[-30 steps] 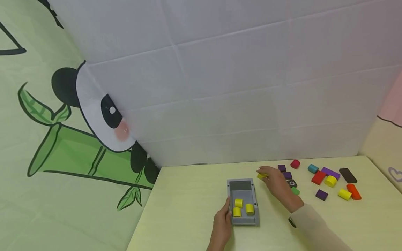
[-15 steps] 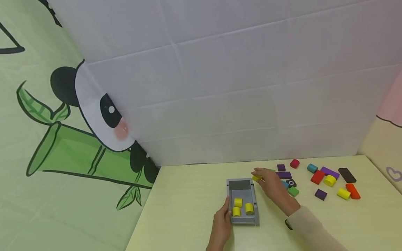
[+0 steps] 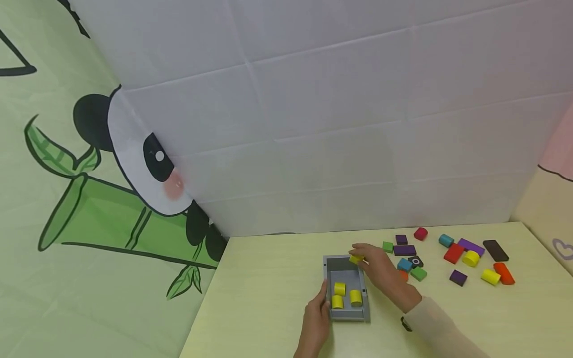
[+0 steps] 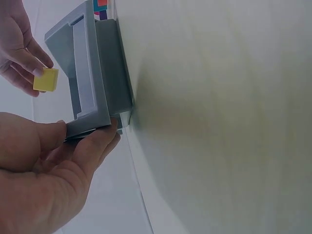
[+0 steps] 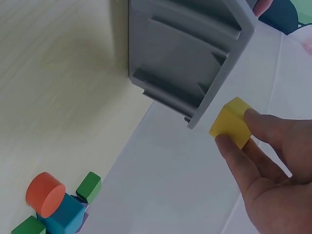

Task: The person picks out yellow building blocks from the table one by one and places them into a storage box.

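A grey rectangular box point(image 3: 348, 315) stands on the table with three yellow cylinders point(image 3: 355, 298) inside. My left hand point(image 3: 315, 320) grips the box's left wall, thumb on one side and fingers on the other, as the left wrist view shows close up. Over the box's far right corner, my right hand point(image 3: 380, 271) pinches a yellow block point(image 5: 230, 123) between thumb and fingertips. The block looks squarish in both wrist views and is held above the rim. In the right wrist view, the box's outer wall point(image 5: 170, 63) is beside the block.
To the right lie scattered blocks: a blue block point(image 3: 405, 264), green block point(image 3: 418, 273), purple block point(image 3: 405, 250), red block point(image 3: 454, 253), yellow cylinder point(image 3: 491, 277) and black block point(image 3: 496, 250). A white cloth wall point(image 3: 313, 149) rises behind the table point(image 3: 250, 298).
My right hand has moved left with the yellow block, from beside the box to over its far right corner, uncovering blue, green and orange blocks. The left hand and box have stayed put.
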The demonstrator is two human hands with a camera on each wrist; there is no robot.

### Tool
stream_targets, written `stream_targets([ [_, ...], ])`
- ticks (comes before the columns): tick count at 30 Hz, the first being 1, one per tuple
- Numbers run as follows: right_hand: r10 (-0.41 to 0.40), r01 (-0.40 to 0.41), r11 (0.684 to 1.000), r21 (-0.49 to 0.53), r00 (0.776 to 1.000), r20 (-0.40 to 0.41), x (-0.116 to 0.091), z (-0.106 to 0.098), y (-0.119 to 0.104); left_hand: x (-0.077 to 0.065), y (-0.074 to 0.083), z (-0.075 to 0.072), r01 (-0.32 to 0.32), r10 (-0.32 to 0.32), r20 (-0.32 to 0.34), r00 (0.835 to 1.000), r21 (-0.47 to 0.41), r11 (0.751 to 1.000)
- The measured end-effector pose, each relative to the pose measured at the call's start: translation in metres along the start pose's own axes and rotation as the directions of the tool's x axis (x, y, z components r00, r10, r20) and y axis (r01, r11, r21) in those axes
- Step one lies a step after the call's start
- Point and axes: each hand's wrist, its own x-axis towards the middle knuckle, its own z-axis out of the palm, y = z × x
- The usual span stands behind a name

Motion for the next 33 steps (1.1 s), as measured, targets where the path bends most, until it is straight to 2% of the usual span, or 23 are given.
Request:
stream_targets([
  [9, -0.064, 0.064, 0.998, -0.001, 0.998, -0.009, -0.005, 0.010, -0.006, 0.000, 0.002, 0.000, 0.001, -0.001, -0.005, 1.000, 0.008, 1.000],
  [15, -0.057, 0.056, 0.998, 0.032, 0.998, 0.027, -0.005, 0.018, -0.009, 0.002, 0.001, 0.001, 0.022, -0.022, -0.003, 1.000, 0.017, 1.000],
  [27, -0.015, 0.010, 0.998, 0.060, 0.996, 0.084, -0.004, 0.035, -0.010, 0.001, 0.000, 0.000, 0.000, 0.000, 0.006, 1.000, 0.014, 1.000],
  [33, -0.047, 0.043, 0.998, 0.049, 0.995, 0.091, -0.003, 0.042, -0.009, 0.001, -0.001, 0.000, -0.020, 0.020, 0.003, 1.000, 0.017, 1.000],
])
